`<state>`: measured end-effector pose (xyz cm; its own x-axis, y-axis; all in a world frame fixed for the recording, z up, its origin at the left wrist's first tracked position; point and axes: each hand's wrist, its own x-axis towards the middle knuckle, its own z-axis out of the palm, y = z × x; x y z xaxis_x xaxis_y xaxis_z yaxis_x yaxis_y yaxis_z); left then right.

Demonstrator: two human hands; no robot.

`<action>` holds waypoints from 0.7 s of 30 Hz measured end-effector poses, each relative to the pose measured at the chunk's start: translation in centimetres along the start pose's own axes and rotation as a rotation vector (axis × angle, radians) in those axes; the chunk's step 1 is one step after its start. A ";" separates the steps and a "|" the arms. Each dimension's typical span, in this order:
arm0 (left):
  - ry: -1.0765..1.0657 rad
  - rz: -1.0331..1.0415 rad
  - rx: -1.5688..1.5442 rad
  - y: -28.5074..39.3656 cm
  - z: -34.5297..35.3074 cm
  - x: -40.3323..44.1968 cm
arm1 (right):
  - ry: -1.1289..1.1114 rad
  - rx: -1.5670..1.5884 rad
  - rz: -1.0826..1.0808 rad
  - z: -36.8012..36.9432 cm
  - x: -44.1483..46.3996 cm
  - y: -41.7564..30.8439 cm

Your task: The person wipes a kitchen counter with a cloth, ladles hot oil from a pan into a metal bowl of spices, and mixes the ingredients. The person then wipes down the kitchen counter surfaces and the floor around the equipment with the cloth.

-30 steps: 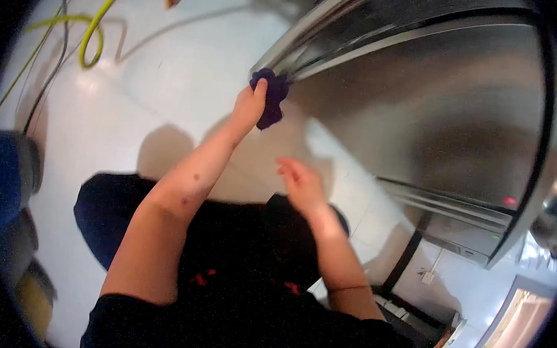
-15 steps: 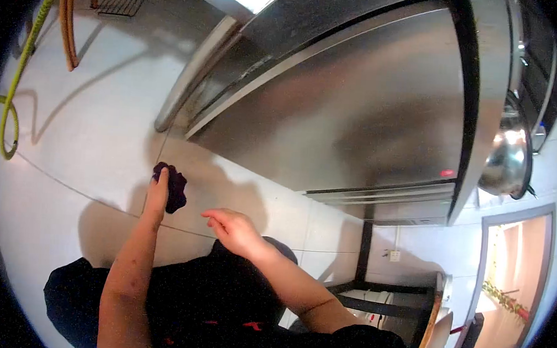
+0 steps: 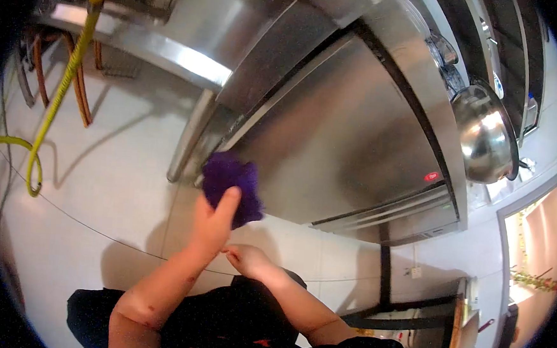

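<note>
A crumpled purple cloth (image 3: pixel 230 177) is gripped in my left hand (image 3: pixel 215 218), with the thumb pressed on its near side. In the view the cloth overlaps the lower left corner of a large stainless steel door (image 3: pixel 338 133); whether it touches the metal I cannot tell. Just below and to the right of the left wrist is my right hand (image 3: pixel 251 261). Its fingers are curled in, and I see nothing in them.
A steel counter (image 3: pixel 140 44) with a metal leg (image 3: pixel 191 137) stands at left. A yellow-green hose (image 3: pixel 67 91) hangs down to the tiled floor (image 3: pixel 99 182). On the right are a large metal bowl (image 3: pixel 485 135), dark shelves (image 3: pixel 509 48) and a window (image 3: pixel 535 253).
My left hand has raised the cloth up and right toward the steel door. The right hand has moved lower, its fingers curled tighter. The view has shifted, showing more of the counter.
</note>
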<state>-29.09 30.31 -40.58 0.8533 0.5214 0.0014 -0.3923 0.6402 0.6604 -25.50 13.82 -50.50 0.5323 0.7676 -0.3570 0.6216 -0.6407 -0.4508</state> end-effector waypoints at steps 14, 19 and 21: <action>-0.553 -0.141 -0.346 7.1 20.5 7.1 | -0.125 0.013 -0.058 1.6 1.1 1.7; -0.484 -0.165 -0.309 9.9 19.1 7.6 | -0.126 0.039 -0.084 1.4 0.8 1.1; -0.448 -0.132 -0.350 11.1 18.6 7.4 | -0.122 0.035 -0.098 1.7 0.8 1.2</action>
<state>-20.72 30.78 -19.32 0.9348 0.1835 0.3041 -0.2977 0.8718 0.3890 -25.28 13.69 -52.72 0.3950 0.8243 -0.4056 0.6456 -0.5632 -0.5158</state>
